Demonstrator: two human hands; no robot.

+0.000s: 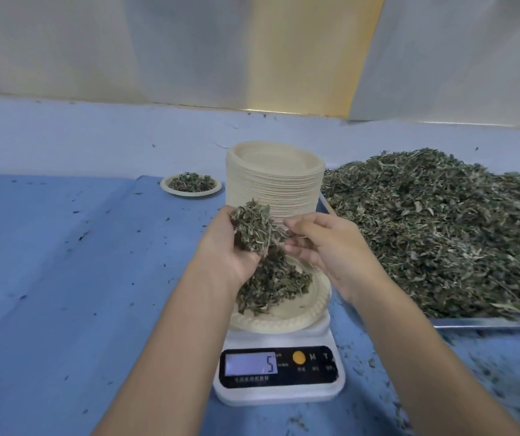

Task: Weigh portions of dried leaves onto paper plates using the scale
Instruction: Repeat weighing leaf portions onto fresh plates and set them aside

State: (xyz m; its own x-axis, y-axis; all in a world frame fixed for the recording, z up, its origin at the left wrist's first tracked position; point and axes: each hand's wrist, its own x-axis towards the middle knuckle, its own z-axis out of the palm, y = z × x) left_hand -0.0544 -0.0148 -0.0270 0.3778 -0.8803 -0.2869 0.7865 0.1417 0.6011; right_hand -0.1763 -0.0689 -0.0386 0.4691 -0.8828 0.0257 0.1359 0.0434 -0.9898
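**Scale says 5, and the handful sits right above the plate**

Scale (279, 369) is at the near edge of the bench (63, 278), with a paper plate (287, 322) on it holding a small heap of dried leaves (271, 284). What matters for the next drop is that the clump (254, 229) hangs straight above the plate's far-left part, so anything let go should land on it.

Left hand (220, 247) is cupped round the clump, fingers curled under it. Right hand (324, 243) has its fingers bent at the clump's right edge and looks to be pinching off a few bits, though it's a bit blurry there.

If a top-up is needed, the big pile (441, 234) on the tray (488, 322) is just to the right, closer to the right hand. I'd sprinkle slowly and watch the readout.
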